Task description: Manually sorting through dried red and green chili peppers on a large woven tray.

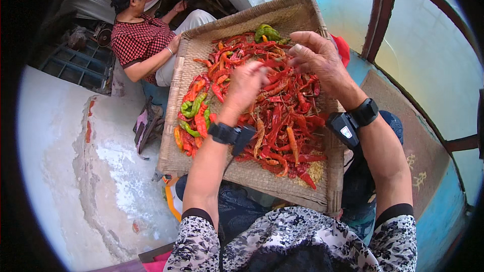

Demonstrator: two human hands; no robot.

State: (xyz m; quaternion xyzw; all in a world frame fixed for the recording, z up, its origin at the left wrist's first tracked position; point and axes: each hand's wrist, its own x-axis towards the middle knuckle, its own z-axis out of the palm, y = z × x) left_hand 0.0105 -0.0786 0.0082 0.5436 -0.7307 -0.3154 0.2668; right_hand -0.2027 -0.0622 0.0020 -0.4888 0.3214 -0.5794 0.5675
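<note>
A woven square tray [252, 180] lies across my lap, heaped with dried red chili peppers [275, 121]. Fresher red and orange chilies and several green chilies [194, 107] are grouped along its left side. At the far end sits a wrinkled green pepper [267, 33]. My left hand [246, 86] hovers over the middle of the heap, its fingers curled together and blurred; what they hold cannot be made out. Above the far right of the heap, my right hand [322, 63] is bent with its fingers apart. A blurred red chili [275, 63] shows between the two hands.
Pale yellow seeds [316, 171] have collected in the tray's near right corner. Another person [138, 45] in a red patterned shirt sits beyond the tray at the far left. A framed window [428, 55] stands on the right, and a worn whitish surface [111, 166] spreads to the left.
</note>
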